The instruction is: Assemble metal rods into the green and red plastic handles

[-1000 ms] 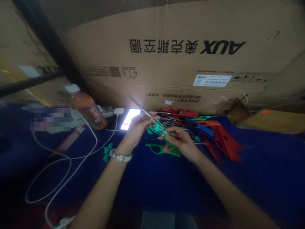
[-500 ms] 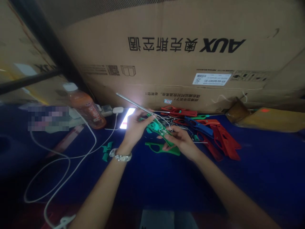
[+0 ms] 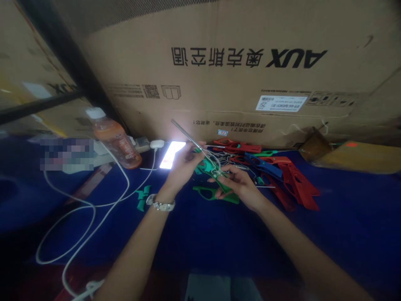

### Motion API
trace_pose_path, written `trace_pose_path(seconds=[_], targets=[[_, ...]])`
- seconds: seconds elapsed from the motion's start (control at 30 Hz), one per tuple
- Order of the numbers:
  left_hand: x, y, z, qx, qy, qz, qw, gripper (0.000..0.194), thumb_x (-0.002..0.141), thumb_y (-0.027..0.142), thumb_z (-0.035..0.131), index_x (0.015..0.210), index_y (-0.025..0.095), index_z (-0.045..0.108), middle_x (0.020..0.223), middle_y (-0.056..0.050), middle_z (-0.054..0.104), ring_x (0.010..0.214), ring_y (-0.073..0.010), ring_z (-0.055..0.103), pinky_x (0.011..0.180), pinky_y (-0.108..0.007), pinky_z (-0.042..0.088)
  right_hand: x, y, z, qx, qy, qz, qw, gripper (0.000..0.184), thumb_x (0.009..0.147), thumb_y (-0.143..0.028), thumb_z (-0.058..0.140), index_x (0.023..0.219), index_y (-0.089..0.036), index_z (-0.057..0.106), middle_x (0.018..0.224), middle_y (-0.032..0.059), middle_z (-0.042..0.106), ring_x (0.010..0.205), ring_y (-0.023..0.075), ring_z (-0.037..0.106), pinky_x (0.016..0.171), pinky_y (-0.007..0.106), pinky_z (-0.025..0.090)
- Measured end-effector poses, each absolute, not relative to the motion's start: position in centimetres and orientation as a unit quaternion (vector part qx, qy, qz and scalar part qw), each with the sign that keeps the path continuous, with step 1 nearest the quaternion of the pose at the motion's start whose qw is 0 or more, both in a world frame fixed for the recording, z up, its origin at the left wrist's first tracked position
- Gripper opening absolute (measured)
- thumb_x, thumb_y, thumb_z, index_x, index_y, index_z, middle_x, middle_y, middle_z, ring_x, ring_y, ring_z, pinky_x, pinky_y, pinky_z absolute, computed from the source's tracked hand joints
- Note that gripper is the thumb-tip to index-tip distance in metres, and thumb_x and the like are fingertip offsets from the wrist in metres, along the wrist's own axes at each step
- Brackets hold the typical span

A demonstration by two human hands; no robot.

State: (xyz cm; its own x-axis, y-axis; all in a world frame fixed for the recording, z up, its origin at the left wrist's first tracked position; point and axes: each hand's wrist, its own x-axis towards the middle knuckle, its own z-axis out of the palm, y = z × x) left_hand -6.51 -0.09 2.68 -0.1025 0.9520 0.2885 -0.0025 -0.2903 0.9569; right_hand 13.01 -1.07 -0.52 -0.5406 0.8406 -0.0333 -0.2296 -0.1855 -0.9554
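A: Locate the green casing (image 3: 224,188).
B: Above the tabletop (image 3: 194,242), between both hands; its metal rod (image 3: 188,136) slants up and away.
A: State of the grip?
B: Left hand (image 3: 184,165): pinching near the rod's base. Right hand (image 3: 242,184): pinching the casing's handle end.
A: Step in hand?
B: Apparently, handling of exposed inner parts. Any adjustment calls for steady right fingers. A loose green shell (image 3: 203,192) lies beneath; red shells (image 3: 294,184) lie rightward.

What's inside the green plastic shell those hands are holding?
A teal plastic piece and thin bent wire show in the green plastic shell, and a long silver tube pokes out. The left hand and right hand hide the rest.
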Motion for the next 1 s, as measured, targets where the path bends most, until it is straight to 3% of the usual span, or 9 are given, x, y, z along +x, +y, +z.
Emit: trace_pose_path(seconds=[0.2, 0.4, 0.73, 1.0], targets=[[-7.29, -0.63, 3.33, 0.532, 0.386, 0.532, 0.534, 0.036, 0.079, 0.022, 0.068, 0.114, 0.019, 0.067, 0.107, -0.008, 0.073, 0.092, -0.0199, 0.067, 0.079, -0.032, 0.052, 12.98, -1.05, -0.41, -0.294, -0.525, 0.703, 0.378, 0.037, 0.079, -0.038, 0.080, 0.098, -0.021, 0.054, 0.099, 0.0073, 0.079, 0.058, 0.0154, 0.074, 0.055, 0.029, 0.065], [-7.50, -0.76, 3.40, 0.521, 0.335, 0.523, 0.585, 0.049, 0.072, 0.018, 0.060, 0.121, 0.019, 0.064, 0.107, -0.007, 0.074, 0.094, -0.0224, 0.068, 0.082, -0.036, 0.052, 13.07, -0.92, -0.46, -0.298, -0.529, 0.698, 0.381, 0.038, 0.078, -0.038, 0.080, 0.100, -0.022, 0.053, 0.099, 0.0069, 0.079, 0.058, 0.0156, 0.074, 0.056, 0.030, 0.065], [-7.41, -0.80, 3.29, 0.532, 0.338, 0.528, 0.570, 0.053, 0.075, 0.018, 0.067, 0.127, 0.020, 0.060, 0.107, -0.007, 0.075, 0.091, -0.0210, 0.070, 0.078, -0.033, 0.054, 13.16, -0.89, -0.53, -0.292, -0.538, 0.691, 0.385, 0.038, 0.079, -0.040, 0.080, 0.100, -0.022, 0.053, 0.098, 0.0069, 0.078, 0.059, 0.0152, 0.074, 0.057, 0.030, 0.065], [-6.59, -0.81, 3.07, 0.568, 0.372, 0.538, 0.500, 0.054, 0.079, 0.023, 0.077, 0.130, 0.023, 0.058, 0.103, -0.007, 0.075, 0.094, -0.0205, 0.071, 0.080, -0.031, 0.054, 13.15, -0.80, -0.76, -0.296, -0.541, 0.686, 0.387, 0.038, 0.079, -0.040, 0.079, 0.101, -0.022, 0.054, 0.098, 0.0065, 0.078, 0.059, 0.0150, 0.074, 0.057, 0.030, 0.065]])
